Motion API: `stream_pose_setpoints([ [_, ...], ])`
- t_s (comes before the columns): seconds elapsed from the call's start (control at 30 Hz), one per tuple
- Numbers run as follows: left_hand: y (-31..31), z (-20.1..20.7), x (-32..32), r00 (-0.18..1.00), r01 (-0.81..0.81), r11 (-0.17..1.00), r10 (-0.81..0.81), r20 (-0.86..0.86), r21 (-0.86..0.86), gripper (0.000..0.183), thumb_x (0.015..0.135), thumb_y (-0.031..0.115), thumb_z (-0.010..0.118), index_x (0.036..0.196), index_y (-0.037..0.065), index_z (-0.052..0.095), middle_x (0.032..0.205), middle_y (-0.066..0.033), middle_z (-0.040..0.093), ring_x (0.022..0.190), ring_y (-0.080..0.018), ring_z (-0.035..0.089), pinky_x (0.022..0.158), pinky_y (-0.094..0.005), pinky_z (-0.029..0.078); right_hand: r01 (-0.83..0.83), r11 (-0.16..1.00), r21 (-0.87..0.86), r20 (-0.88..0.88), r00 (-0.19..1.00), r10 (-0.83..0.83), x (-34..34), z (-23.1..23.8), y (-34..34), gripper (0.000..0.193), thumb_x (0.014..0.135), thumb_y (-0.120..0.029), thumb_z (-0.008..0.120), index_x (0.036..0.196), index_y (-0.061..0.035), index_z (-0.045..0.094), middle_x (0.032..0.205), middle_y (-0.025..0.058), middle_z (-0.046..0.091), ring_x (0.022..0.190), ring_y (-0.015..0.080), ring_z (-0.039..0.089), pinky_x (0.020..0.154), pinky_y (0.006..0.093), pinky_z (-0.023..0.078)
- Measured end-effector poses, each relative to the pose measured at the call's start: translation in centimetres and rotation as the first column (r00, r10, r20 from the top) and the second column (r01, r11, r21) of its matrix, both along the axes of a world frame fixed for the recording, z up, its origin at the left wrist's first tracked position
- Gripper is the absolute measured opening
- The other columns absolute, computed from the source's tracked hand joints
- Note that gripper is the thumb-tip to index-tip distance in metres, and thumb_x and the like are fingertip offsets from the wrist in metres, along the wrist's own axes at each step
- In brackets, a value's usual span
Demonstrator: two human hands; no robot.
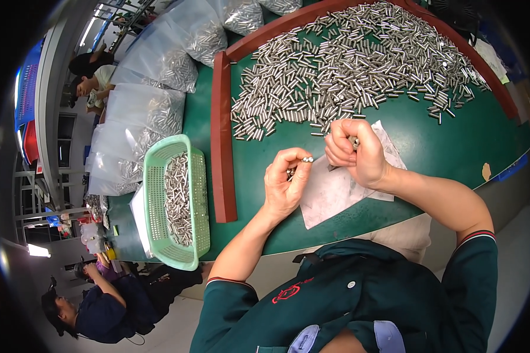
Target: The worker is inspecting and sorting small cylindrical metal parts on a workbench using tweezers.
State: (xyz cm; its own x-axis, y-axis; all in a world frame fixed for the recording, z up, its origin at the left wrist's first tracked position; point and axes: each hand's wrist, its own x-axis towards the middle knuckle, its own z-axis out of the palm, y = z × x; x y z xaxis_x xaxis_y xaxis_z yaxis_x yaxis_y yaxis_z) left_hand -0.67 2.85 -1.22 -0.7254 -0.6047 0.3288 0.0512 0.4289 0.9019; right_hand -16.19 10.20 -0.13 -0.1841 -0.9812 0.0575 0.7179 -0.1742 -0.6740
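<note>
Metal pins (pixel 371 70), short, straight and bright, lie in a wide loose heap on the far part of the green surface (pixel 447 141), inside a red border (pixel 222 141), with more in the pale green basket (pixel 201 200) to the left and in the clear bags (pixel 132 106) farther left and beyond. The left hand (pixel 284 187) pinches a few pins between thumb and forefinger, their round ends showing at the fingertips, and others sit in the curl of the fingers below. The right hand (pixel 362 154) is folded nearly into a fist just to the right, by the heap's near edge and above a stained white sheet (pixel 330 200); something shiny shows inside its curl, most likely pins too, though how many I cannot tell. Each pin looks rigid and hard, so squeezing should not bend or crush it; one alone is probably light, while a basketful would feel weighty. Smooth, rounded sides are likely slippery and prone to roll. The best hold seems to be across the middle of the barrel with thumb and forefinger, or, for a small bunch, along the parallel sides; gripping only the tips would probably let pins twist or shoot out
</note>
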Motion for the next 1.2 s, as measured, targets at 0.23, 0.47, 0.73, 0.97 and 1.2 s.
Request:
stream_pose_setpoints([
  [0.23,-0.1,0.2,0.1,0.999,-0.012,1.0,0.013,0.044,-0.025,0.009,0.085,0.004,0.052,0.093,0.001,0.048,0.065,0.0018,0.048,0.053,-0.0024,0.039,0.047,-0.0164,0.031,-0.003,1.0,0.005,0.004,1.0,0.003,0.1,0.0,0.0,0.032,0.083,-0.019,0.031,0.053,-0.0095,0.029,0.044,-0.0028,0.025,0.039,0.0057,0.02,0.039,0.0226,0.016],
  [0.47,0.4,2.3,-0.3,0.931,0.09,0.987,-0.035,0.364,-0.136,0.009,0.08,0.003,0.057,0.087,-0.002,0.053,0.057,-0.0019,0.052,0.049,-0.0018,0.043,0.044,-0.0181,0.032,0.007,1.0,0.016,0.006,1.0,-0.007,-0.1,-0.1,0.2,0.031,0.082,-0.019,0.032,0.053,-0.0093,0.029,0.045,-0.0026,0.025,0.039,0.0059,0.02,0.039,0.0225,0.016],
  [0.73,0.8,2.4,-0.2,0.819,0.152,0.979,-0.05,0.571,-0.133,0.011,0.076,0.01,0.059,0.081,0.001,0.055,0.054,-0.0159,0.054,0.051,-0.0333,0.055,0.049,-0.0394,0.042,0.007,1.0,-0.009,0.046,0.999,-0.006,0.0,1.2,0.9,0.031,0.082,-0.021,0.031,0.053,-0.0104,0.03,0.044,-0.003,0.026,0.039,0.0053,0.019,0.039,0.0221,0.016],
  [0.97,0.8,2.3,-0.1,0.812,0.15,0.979,-0.042,0.582,-0.139,0.013,0.076,0.008,0.062,0.081,-0.001,0.054,0.054,-0.0115,0.051,0.042,-0.0187,0.044,0.043,-0.0298,0.035,-0.042,0.996,0.081,0.03,0.999,0.04,-0.1,0.5,0.7,0.035,0.085,-0.027,0.03,0.053,-0.0116,0.029,0.042,-0.0033,0.026,0.039,0.0072,0.017,0.042,0.0237,0.017],
  [1.2,1.0,2.5,-0.2,0.807,0.149,0.979,-0.041,0.589,-0.137,0.013,0.075,0.009,0.062,0.082,0.0,0.055,0.052,-0.0118,0.051,0.044,-0.024,0.048,0.044,-0.0327,0.037,-0.066,0.997,0.041,0.024,0.998,0.065,-0.1,0.4,0.8,0.035,0.085,-0.026,0.03,0.053,-0.0118,0.029,0.043,-0.0033,0.025,0.039,0.007,0.017,0.041,0.0233,0.017],
])
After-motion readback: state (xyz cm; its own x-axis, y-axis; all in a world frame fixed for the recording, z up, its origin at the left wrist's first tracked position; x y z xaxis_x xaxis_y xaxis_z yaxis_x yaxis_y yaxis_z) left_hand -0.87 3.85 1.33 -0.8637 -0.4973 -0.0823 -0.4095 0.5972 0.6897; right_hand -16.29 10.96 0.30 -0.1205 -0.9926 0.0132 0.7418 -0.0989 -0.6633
